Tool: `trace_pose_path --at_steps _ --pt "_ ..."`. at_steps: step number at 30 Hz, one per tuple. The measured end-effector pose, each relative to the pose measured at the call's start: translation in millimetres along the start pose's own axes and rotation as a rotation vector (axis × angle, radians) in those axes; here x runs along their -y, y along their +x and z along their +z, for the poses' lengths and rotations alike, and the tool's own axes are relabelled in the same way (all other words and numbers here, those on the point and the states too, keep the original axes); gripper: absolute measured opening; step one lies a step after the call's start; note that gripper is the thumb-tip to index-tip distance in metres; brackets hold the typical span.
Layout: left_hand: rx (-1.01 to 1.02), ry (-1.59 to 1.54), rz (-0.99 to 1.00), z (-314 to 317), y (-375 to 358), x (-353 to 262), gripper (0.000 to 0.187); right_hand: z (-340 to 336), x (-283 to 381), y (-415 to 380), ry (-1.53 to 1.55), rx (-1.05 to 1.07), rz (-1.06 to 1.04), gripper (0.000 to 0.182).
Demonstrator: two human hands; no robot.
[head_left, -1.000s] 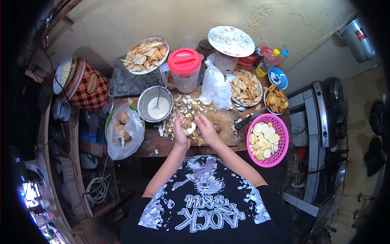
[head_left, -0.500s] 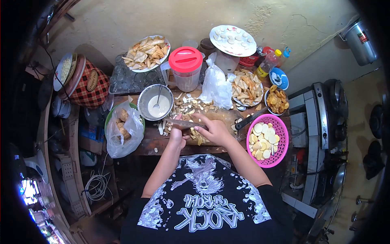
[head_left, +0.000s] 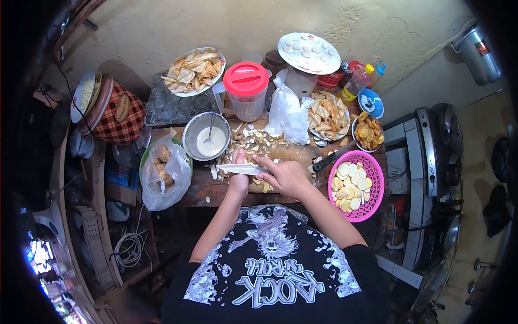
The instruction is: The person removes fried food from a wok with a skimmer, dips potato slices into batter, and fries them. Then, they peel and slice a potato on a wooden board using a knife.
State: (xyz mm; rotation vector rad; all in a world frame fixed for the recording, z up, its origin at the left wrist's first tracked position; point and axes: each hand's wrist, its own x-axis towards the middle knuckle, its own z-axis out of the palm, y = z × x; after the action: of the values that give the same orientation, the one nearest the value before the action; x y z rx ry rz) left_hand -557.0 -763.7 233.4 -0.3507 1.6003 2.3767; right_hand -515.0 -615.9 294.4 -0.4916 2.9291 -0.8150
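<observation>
My right hand is closed on a knife, its bright blade lying flat and pointing left across my left hand. My left hand is closed beneath the blade, thumb up; whatever its fingers hold is hidden. Under both hands is a wooden cutting board strewn with peelings. Beside my right hand, a second knife with a black handle rests near a pink basket of pale round slices.
To the left are a plastic bag of brown roots and a metal bowl of white batter with a spoon. Behind stand a red-lidded pitcher, a white plastic bag, plates of folded pastries, a bowl of fried slices and bottles.
The knife blade has turned from edge-on to flat, its bright side now showing. My left hand has turned upright, its thumb raised behind the blade.
</observation>
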Motion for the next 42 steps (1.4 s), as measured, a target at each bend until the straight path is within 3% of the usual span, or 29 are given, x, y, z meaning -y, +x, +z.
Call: trace_pose_path --at_steps 5,8,11,14,17,20,21,24,28,29,32,35,39,42 --pt "0.058 0.014 -0.059 4.4 -9.3 -8.0 0.02 -1.2 1.6 1.1 -0.02 0.001 0.032 0.055" --pt "0.061 0.03 -0.036 -1.0 -7.4 -4.8 0.029 -0.5 2.0 1.5 -0.017 -0.002 0.018 0.055" --pt "0.036 0.024 -0.013 -4.4 -2.7 3.3 0.027 0.0 6.6 1.3 -0.038 -0.069 -0.007 0.051" --pt "-0.016 0.067 -0.128 -3.9 -6.9 3.2 0.026 17.6 0.0 1.5 -0.047 -0.162 -0.033 0.046" --pt "0.014 0.075 -0.134 -4.7 -10.5 -1.0 0.025 15.9 4.6 1.3 0.041 -0.138 0.037 0.043" --pt "-0.023 0.319 0.089 -18.3 2.5 21.7 0.027 23.4 5.9 4.2 0.097 -0.165 0.083 0.04" --pt "-0.052 0.442 0.433 -25.9 17.7 43.5 0.027 28.3 6.0 5.7 0.138 -0.19 0.106 0.039" --pt "-0.098 0.284 0.331 -22.3 20.1 45.4 0.027 50.6 2.8 12.2 0.368 -0.252 0.209 0.038" --pt "-0.071 0.042 -0.246 -18.1 6.0 19.5 0.029 86.2 -22.3 23.0 0.897 -0.238 0.434 0.041" --pt "-0.043 0.022 -0.286 -21.9 6.8 21.4 0.031 92.3 -31.7 25.1 1.009 -0.219 0.488 0.042" --pt "0.038 -0.119 -0.363 -26.6 5.9 16.8 0.034 81.3 -42.5 25.1 0.766 -0.258 0.494 0.043" --pt "0.055 -0.053 -0.363 -24.6 5.9 11.0 0.038 72.1 -47.2 20.7 0.638 -0.228 0.43 0.048" --pt "0.157 -0.059 -0.308 -28.2 2.5 11.9 0.039 18.2 -15.5 8.7 0.345 0.011 0.218 0.05" --pt "0.082 -0.116 -0.347 -17.6 0.0 6.4 0.038 18.8 -5.0 0.8 0.07 0.005 0.054 0.053"
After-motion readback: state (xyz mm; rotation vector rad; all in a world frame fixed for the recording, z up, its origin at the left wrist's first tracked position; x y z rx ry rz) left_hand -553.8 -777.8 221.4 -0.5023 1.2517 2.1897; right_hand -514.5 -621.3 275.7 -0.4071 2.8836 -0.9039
